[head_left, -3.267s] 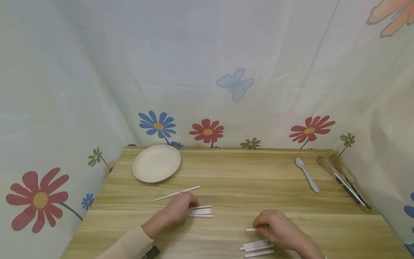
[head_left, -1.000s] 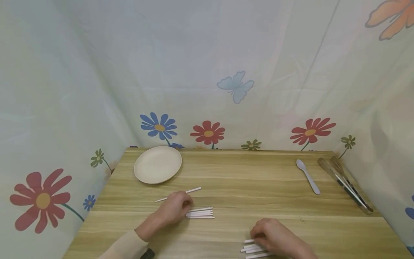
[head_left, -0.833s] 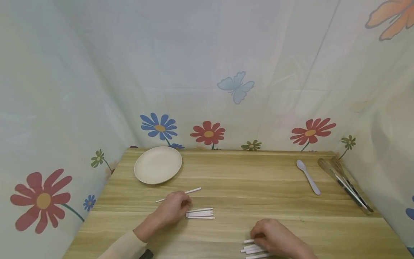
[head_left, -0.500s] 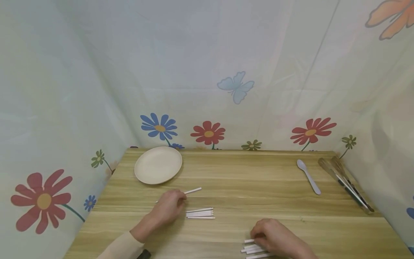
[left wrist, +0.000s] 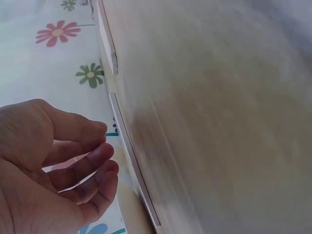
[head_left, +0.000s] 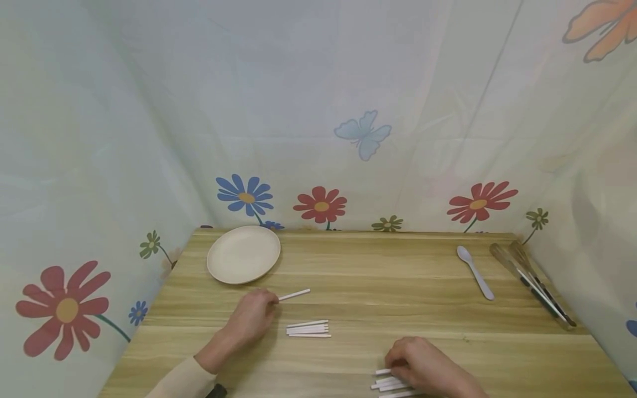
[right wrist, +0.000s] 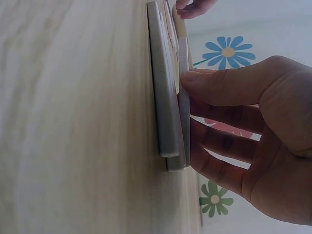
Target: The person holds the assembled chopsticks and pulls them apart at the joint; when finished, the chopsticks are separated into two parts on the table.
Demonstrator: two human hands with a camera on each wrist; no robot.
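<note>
My left hand (head_left: 251, 318) hovers over the left part of a lone white stick (head_left: 294, 294). In the left wrist view its fingers (left wrist: 100, 156) are loosely bent with nothing between them, and the lone stick lies a short way past the fingertips. A small row of white sticks (head_left: 307, 329) lies to the right of that hand. At the front, my right hand (head_left: 428, 365) pinches one white stick (right wrist: 184, 117) between thumb and fingers. Beside it lies another group of white sticks (head_left: 393, 384), partly hidden by the hand.
A cream plate (head_left: 244, 255) stands at the back left of the wooden table (head_left: 368, 271). A pale lilac spoon (head_left: 475, 273) lies at the right. Several brushes (head_left: 532, 284) lie along the right edge. A printed flower curtain encloses the table.
My left hand has left the left row of sticks and moved back and left to the lone stick. The right hand has brought its stick forward to the front group and stays there.
</note>
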